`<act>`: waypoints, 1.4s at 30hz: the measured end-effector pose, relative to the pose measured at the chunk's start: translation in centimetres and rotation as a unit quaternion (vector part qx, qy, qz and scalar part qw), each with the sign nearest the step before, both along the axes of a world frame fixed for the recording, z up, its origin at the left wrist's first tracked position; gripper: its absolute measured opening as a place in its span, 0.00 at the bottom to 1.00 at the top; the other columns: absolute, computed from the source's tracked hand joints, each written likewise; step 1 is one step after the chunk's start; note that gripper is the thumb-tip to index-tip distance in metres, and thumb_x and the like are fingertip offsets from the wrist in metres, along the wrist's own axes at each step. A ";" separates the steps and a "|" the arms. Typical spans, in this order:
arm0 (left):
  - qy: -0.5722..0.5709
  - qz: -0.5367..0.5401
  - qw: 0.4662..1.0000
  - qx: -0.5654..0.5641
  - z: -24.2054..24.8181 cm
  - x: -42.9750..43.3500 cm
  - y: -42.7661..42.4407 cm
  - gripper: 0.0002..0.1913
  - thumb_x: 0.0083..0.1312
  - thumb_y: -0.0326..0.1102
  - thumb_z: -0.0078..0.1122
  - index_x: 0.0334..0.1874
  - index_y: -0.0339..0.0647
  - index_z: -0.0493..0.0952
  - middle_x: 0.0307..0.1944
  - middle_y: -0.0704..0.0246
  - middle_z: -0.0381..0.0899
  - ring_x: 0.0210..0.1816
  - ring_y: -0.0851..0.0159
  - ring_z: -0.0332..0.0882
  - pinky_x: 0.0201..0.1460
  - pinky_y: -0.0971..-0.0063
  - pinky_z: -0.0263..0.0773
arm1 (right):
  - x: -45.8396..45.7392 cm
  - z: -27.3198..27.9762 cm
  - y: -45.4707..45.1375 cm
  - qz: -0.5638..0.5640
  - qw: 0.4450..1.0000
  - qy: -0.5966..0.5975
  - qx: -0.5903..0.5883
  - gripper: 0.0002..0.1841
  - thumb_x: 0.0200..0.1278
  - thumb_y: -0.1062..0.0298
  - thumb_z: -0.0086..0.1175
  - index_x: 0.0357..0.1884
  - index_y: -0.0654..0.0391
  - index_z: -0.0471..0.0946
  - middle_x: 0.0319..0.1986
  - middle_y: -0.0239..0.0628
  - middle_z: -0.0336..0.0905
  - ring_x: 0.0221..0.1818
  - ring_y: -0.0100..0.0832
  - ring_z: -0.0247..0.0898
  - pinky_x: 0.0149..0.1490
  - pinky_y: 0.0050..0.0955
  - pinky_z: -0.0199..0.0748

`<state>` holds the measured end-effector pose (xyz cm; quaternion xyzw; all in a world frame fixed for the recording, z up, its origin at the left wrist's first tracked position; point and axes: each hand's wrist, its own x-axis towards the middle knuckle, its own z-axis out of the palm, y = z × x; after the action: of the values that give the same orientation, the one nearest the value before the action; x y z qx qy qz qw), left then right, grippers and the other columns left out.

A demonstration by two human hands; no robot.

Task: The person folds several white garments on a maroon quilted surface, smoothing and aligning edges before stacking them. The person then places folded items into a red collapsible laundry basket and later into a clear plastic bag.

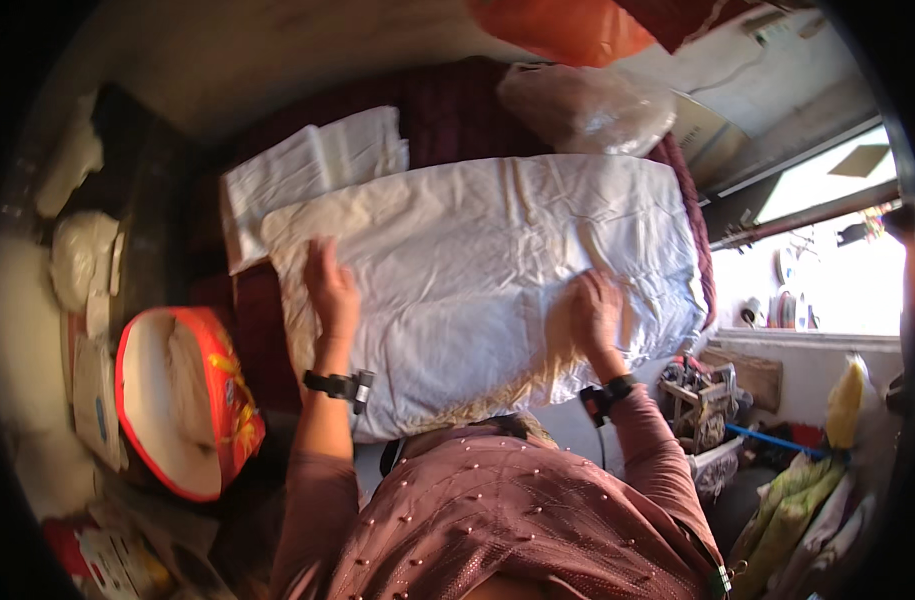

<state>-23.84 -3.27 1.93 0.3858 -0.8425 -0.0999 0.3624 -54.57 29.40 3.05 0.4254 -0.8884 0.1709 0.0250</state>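
Observation:
A large white cloth (pixel 457 277), creased and yellowish along its near edge, is spread in front of me over maroon fabric (pixel 457 112). My left hand (pixel 332 289) is over its left part, slightly blurred, with nothing in it; whether it touches the cloth I cannot tell. Toward the right side, my right hand (pixel 596 311) rests palm down on the cloth, fingers extended. Beyond the left corner lies a smaller folded white cloth (pixel 315 161), partly under the large one. Both wrists wear black straps with small devices.
An upright red bag with a white lining (pixel 168 405) gapes at my left. A clear plastic bag (pixel 588 109) sits at the far edge, below an orange bag (pixel 566 30). To the right are a bright window (pixel 810 277), a cluttered small rack (pixel 701 405) and a green sack (pixel 787 506).

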 end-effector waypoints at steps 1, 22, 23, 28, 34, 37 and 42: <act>0.003 -0.071 0.997 0.006 -0.4 -3.2 1.4 0.29 0.63 0.27 0.55 0.68 0.43 0.65 0.70 0.51 0.61 0.71 0.45 0.58 0.70 0.52 0.55 | 1.7 0.4 -2.2 0.013 0.997 -0.051 -0.059 0.25 0.57 0.71 0.50 0.60 0.57 0.73 0.60 0.45 0.71 0.66 0.49 0.61 0.69 0.49 0.54; -0.272 0.042 0.959 -0.069 -1.3 -12.8 2.9 0.26 0.67 0.34 0.51 0.68 0.38 0.64 0.69 0.58 0.65 0.70 0.53 0.61 0.72 0.58 0.56 | -24.7 0.3 5.9 -0.272 0.951 0.144 -0.036 0.26 0.62 0.63 0.49 0.63 0.60 0.69 0.63 0.48 0.66 0.68 0.49 0.56 0.71 0.52 0.48; -0.272 0.042 0.959 -0.068 -1.3 -12.8 2.8 0.26 0.67 0.34 0.51 0.68 0.38 0.64 0.69 0.57 0.65 0.70 0.53 0.61 0.72 0.58 0.56 | -22.1 0.4 2.6 -0.229 0.955 0.164 -0.096 0.25 0.59 0.67 0.49 0.61 0.61 0.71 0.59 0.48 0.71 0.63 0.49 0.63 0.69 0.48 0.55; -0.257 0.025 0.964 -0.067 -1.4 -12.5 2.9 0.26 0.65 0.30 0.50 0.68 0.37 0.64 0.69 0.56 0.65 0.70 0.51 0.61 0.72 0.58 0.55 | -2.9 -0.7 -13.1 0.474 0.859 -0.037 -0.189 0.20 0.59 0.62 0.53 0.54 0.56 0.77 0.60 0.38 0.72 0.66 0.40 0.63 0.69 0.41 0.59; -0.249 0.000 0.966 -0.071 -1.6 -12.4 2.6 0.26 0.66 0.31 0.48 0.68 0.36 0.65 0.68 0.52 0.64 0.69 0.48 0.62 0.72 0.56 0.56 | -12.6 -4.2 -14.0 0.297 0.928 -0.047 -0.219 0.28 0.60 0.58 0.51 0.60 0.65 0.71 0.63 0.51 0.66 0.69 0.50 0.57 0.73 0.44 0.53; -0.241 -0.006 0.968 -0.066 -1.6 -12.5 2.5 0.25 0.66 0.31 0.47 0.67 0.36 0.65 0.68 0.52 0.65 0.69 0.48 0.62 0.72 0.55 0.55 | -21.1 -3.0 -6.3 0.202 0.961 -0.054 -0.180 0.31 0.59 0.57 0.55 0.63 0.63 0.69 0.63 0.50 0.67 0.69 0.50 0.57 0.73 0.46 0.52; -0.236 -0.002 0.969 -0.073 -1.2 -12.9 2.6 0.24 0.66 0.31 0.48 0.66 0.35 0.66 0.67 0.53 0.66 0.68 0.48 0.62 0.72 0.54 0.55 | -27.6 0.5 3.2 -0.188 0.978 0.088 0.018 0.27 0.59 0.61 0.53 0.60 0.64 0.71 0.63 0.48 0.66 0.70 0.46 0.57 0.73 0.48 0.49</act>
<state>-36.71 -0.63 0.69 0.3690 -0.9102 0.0552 0.1800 -82.12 32.64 3.55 0.2650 -0.9496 0.1092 0.1266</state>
